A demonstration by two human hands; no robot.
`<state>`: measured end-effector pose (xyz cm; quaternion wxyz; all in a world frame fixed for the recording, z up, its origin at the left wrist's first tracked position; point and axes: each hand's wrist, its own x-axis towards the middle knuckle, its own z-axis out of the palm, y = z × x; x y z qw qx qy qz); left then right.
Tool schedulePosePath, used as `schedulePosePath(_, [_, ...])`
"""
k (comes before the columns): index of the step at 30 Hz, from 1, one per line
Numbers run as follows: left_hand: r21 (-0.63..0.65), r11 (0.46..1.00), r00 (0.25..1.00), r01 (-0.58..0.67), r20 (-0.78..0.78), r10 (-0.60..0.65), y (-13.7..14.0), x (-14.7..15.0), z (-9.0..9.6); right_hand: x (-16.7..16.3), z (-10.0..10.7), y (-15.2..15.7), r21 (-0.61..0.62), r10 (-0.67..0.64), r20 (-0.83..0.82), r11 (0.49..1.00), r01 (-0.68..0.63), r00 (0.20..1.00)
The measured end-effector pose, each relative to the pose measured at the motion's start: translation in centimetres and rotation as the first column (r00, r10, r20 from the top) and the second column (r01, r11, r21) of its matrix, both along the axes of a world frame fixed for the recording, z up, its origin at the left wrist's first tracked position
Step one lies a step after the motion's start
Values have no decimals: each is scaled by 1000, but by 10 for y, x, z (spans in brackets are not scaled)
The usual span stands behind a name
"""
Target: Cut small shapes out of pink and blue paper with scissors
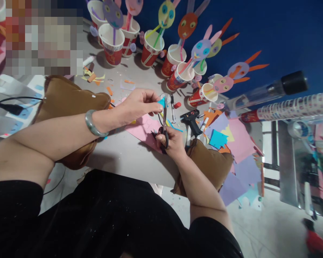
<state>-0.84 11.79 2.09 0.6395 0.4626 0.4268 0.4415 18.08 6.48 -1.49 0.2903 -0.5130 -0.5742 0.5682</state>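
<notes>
My left hand [140,107] pinches a small piece of blue paper [163,102] between thumb and fingertips. In my right hand [173,141] is a pair of scissors [165,118], gripped by its black handles with the blades pointing up. The blades stand right at the blue paper; whether they are cutting into it I cannot tell. Under both hands lies a pink sheet of paper [144,134] on the grey table [129,161]. A pen [173,111] and a small red cap [177,105] lie just beyond the scissors.
A black glue gun [192,122] lies to the right, near coloured paper sheets [240,139]. Paper cups with paper rabbit heads, such as one red cup [152,52], line the back. Brown cushions [70,104] flank the table's front edge. A stack of cups [290,106] lies at right.
</notes>
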Motion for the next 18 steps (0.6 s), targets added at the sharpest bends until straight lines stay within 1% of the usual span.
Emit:
schedulePosePath(4, [-6,1000,1000,-7,-2,7,0,0,2,1,0,0,23,15,18,1000,-16,1000])
schedulePosePath(8, [8,1000,1000,-12,-9,12,0,0,0,1,1,0,36,8,26,999,-9,1000])
schedulePosePath(12, [23,1000,1000,-16,-9,16,1,-1,-1,1,1,1,30,14,36,999,-15,999])
schedulePosePath(18, [8,1000,1000,-11,-16,11,0,-1,1,2,1,1,33,5,38,999,-6,999])
